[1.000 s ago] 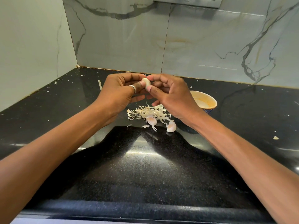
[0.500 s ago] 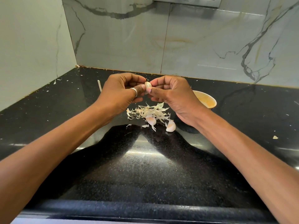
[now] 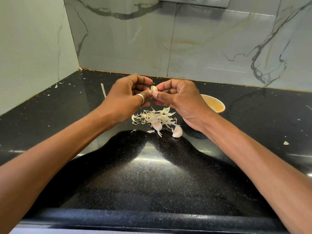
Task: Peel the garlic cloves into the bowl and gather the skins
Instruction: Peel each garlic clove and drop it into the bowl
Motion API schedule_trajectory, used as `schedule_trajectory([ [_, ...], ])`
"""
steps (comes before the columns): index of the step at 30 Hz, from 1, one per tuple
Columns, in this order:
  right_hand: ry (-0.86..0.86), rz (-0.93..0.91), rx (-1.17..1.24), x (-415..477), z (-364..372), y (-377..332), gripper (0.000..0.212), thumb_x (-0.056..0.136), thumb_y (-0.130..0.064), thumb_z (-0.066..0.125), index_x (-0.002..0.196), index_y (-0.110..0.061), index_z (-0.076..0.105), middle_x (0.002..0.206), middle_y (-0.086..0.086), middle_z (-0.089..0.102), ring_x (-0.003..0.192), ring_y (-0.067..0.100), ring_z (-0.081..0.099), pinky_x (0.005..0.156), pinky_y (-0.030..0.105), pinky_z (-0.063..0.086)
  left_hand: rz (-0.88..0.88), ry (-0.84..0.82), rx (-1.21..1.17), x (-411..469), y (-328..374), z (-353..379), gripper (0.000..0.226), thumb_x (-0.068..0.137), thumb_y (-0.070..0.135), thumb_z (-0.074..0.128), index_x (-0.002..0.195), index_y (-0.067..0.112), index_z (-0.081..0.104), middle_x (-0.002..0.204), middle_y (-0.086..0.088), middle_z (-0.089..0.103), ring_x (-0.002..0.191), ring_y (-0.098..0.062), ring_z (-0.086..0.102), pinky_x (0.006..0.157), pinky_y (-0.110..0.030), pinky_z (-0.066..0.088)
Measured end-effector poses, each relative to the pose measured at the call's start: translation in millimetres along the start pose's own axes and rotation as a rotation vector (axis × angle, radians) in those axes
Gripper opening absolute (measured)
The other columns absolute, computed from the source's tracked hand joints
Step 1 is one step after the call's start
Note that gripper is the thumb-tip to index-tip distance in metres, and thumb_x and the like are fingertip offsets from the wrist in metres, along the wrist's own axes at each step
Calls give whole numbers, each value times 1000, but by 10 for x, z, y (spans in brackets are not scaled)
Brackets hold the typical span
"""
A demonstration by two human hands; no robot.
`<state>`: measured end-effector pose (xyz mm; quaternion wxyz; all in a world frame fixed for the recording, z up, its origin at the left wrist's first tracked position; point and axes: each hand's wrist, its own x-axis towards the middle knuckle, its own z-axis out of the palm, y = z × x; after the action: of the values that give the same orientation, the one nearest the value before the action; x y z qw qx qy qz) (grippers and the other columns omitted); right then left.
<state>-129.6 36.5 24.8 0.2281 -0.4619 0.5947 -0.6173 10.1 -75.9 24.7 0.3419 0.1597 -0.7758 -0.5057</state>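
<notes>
Garlic clove point(image 3: 154, 89), long axis near upright

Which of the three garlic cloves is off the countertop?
The clove pinched between the left hand and right hand; the other two cloves lie on the countertop.

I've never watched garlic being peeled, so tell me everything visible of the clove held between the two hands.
The small, pale cream garlic clove looks smooth and slightly glossy. It is held in the air above the black stone countertop, pinched from both sides by the left hand and the right hand. Their thumbs hide its lower part.
</notes>
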Motion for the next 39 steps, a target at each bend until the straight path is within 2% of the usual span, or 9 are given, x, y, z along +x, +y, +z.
schedule_trajectory([
  [4,8,15,25,-4,15,-2,19,84,1,78,101,1,70,100,25,74,88,29,75,87,41,62,11,-7,17,4,-6,30,26,96,6,65,122,10,63,96,-4,65,87,-10,67,75,-25,62],
  [7,30,36,126,10,19,-41,19,86,3,75,103,4,68,100,25,73,86,26,72,84,36,62,34,14,66,9,-13,30,23,98,8,63,121,12,64,94,-3,62,83,-7,64,71,-24,61],
  [12,72,90,290,45,-49,-70,30,90,6,66,118,-5,67,99,16,72,86,24,70,81,34,60,1,50,106,11,-57,-9,20,95,13,69,114,17,70,91,2,67,79,-5,64,71,-30,63],
  [18,53,70,137,22,-25,-54,15,93,-6,67,101,-17,74,98,8,76,87,16,71,80,35,57,6,103,103,3,-62,29,17,88,22,78,104,17,75,89,-1,74,74,-7,68,63,-29,62],
  [22,49,35,98,32,-10,-26,14,89,-5,74,102,-11,73,98,11,75,84,16,71,76,31,57,59,159,150,-10,-56,15,15,88,20,78,102,17,76,85,-1,74,72,-9,70,61,-30,62],
  [28,44,-18,93,42,-27,-2,19,86,0,77,104,-3,71,98,21,75,82,20,73,80,30,61,100,178,198,-17,-42,-15,17,83,25,83,97,15,78,79,-1,74,74,-14,73,61,-27,62],
  [34,36,-39,69,37,-31,5,19,85,1,77,102,-3,72,90,15,77,81,20,74,80,30,62,70,141,184,-3,-21,-43,12,81,21,84,90,16,77,78,-1,75,77,-15,75,63,-25,62],
  [39,45,-33,75,38,-30,10,21,84,1,78,104,-1,71,93,18,77,82,22,75,83,34,62,52,119,179,0,-26,-40,11,82,20,83,89,17,75,80,-2,75,78,-10,75,65,-26,62],
])
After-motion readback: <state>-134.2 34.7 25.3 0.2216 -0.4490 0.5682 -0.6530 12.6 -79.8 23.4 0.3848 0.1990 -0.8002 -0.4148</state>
